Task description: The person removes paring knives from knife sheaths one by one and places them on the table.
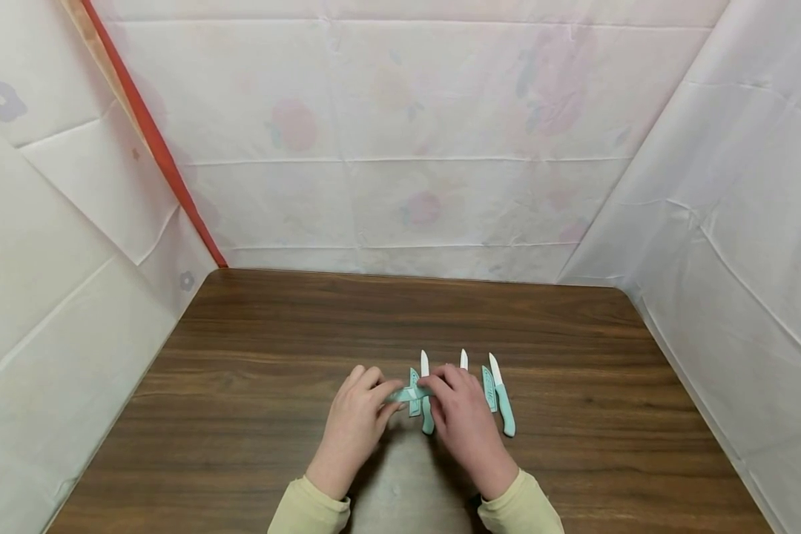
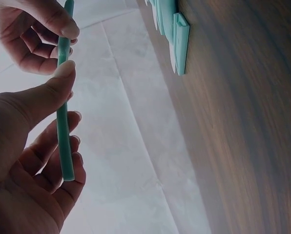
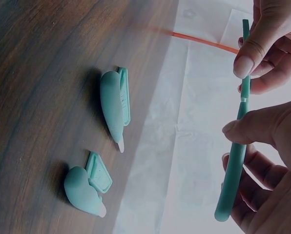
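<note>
My left hand (image 1: 355, 417) pinches a mint-green knife sheath (image 2: 63, 141) between thumb and fingers. My right hand (image 1: 469, 421) grips the mint-green handle of a paring knife (image 3: 232, 180), thumb on one side and fingers on the other. Sheath and handle line up end to end above the table, with a narrow pale band between them; most of the blade is hidden in the sheath. Below the hands lies another paring knife (image 1: 428, 419), white blade pointing away, beside its sheath (image 1: 414, 409). A further white blade (image 1: 463, 359) shows past my right hand, which covers the rest.
To the right of my right hand lie a paring knife (image 1: 503, 404) and a sheath (image 1: 489, 387) side by side. The brown wood-grain table (image 1: 254, 386) is enclosed by pale printed sheets (image 1: 387, 133), with a red strip (image 1: 167, 159) at the back left.
</note>
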`<action>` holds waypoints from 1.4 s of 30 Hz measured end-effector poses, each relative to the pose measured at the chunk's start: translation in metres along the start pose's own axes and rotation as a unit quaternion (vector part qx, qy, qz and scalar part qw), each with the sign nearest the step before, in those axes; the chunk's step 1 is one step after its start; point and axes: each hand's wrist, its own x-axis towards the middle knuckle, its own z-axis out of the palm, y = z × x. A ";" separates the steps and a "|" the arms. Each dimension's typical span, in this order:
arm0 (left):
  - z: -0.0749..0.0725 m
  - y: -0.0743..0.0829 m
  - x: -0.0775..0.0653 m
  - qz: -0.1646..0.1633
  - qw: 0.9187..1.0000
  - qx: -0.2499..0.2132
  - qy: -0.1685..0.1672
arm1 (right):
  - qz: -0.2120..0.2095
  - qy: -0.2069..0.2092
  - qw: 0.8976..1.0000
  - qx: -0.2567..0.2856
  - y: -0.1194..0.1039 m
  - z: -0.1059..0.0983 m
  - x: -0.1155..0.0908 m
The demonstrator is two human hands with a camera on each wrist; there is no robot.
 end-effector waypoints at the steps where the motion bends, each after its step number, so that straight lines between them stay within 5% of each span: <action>1: 0.000 0.000 0.000 0.001 1.000 0.001 0.003 | 0.000 0.000 1.000 0.001 0.000 0.000 0.000; 42: 0.003 -0.002 0.005 0.017 1.000 -0.019 -0.006 | 0.004 -0.007 1.000 -0.002 0.007 -0.007 -0.001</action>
